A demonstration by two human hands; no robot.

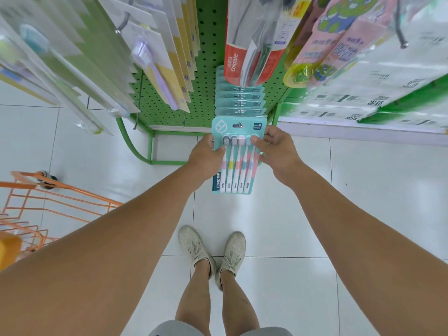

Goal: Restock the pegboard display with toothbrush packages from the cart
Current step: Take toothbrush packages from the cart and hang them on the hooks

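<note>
With our left hand (206, 154) and right hand (278, 147) both pinching the toothbrush pack (236, 154) at the front of the hanging row (238, 98), we risk missing the peg, since it's hidden behind the card.

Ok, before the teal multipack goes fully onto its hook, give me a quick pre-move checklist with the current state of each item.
1. Left hand grips the teal toothbrush package: ok.
2. Right hand grips its other edge: ok.
3. Package lined up with the row of matching hung packages: ok.
4. Hang hole threaded on the hook: cannot tell, it is too small to see.
5. Room left on that hook: cannot tell.
6. Orange cart within reach on the person's left: ok.
</note>
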